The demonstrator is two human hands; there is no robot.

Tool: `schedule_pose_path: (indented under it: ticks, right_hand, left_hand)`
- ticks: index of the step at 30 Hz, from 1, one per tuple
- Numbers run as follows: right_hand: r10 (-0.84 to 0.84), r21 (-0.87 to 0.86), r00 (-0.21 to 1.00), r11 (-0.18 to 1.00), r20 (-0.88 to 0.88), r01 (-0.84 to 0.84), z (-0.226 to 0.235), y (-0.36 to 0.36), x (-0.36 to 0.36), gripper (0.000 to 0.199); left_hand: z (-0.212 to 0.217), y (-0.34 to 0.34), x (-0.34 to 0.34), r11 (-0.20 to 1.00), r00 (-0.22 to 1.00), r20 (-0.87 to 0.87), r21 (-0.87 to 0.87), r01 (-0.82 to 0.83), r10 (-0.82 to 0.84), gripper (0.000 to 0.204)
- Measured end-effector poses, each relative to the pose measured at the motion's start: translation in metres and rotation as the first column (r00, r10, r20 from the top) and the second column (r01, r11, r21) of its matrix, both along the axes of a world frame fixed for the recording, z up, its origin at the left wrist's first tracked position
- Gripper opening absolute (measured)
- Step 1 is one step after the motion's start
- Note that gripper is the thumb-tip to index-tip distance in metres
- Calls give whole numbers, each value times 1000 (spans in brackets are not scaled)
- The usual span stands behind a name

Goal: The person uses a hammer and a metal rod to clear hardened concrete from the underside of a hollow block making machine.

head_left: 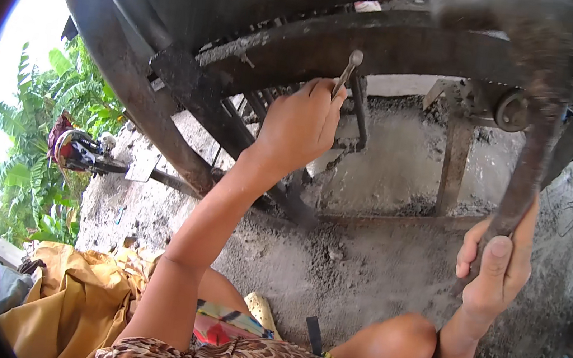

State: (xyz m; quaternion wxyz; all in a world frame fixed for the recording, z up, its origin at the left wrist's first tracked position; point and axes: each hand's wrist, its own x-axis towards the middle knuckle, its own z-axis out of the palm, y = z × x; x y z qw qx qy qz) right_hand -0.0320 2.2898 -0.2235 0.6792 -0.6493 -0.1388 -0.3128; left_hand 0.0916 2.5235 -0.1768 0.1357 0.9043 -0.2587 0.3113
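I see my left hand [298,126] clamped around a thin grey metal chisel [346,72] set against the dark rusty curved machine frame [361,48]. My right hand [500,261] grips a blurred dark-handled hammer [531,81] raised beside that frame; striking looks mid-way, nothing loosened.

Chisel [348,71] in left grip [301,124], hammer [523,138] in right grip [495,268]

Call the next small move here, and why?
Probably swing the hammer down onto the chisel. The left hand holds the chisel's rod against the rusty metal frame, its struck end free; the right hand grips the handle with the blurred head raised.
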Motion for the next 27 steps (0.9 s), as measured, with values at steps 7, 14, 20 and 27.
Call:
schedule_pose_path:
  ticks: [7, 14, 20, 27]
  right_hand:
    - [-12, -179, 999, 984, 52, 22, 13, 2, 7, 57]
    - [-45, -63, 999, 997, -15, 44, 15, -1, -11, 55]
    - [-18, -215, 993, 977, -117, -7, 9, 2, -7, 54]
    - [-66, 0, 994, 998, -90, 66, 0, -4, -20, 51]
  left_hand:
    - [-2, -7, -5, 1000, 998, -60, 14, -19, 20, 16]
    - [-3, -7, -8, 996, 999, -27, 84, -41, 43, 16]
    - [-2, -4, -12, 996, 995, -73, 64, -64, 68, 15]
    - [-6, -4, -15, 993, 1000, -14, 115, -9, 10, 16]
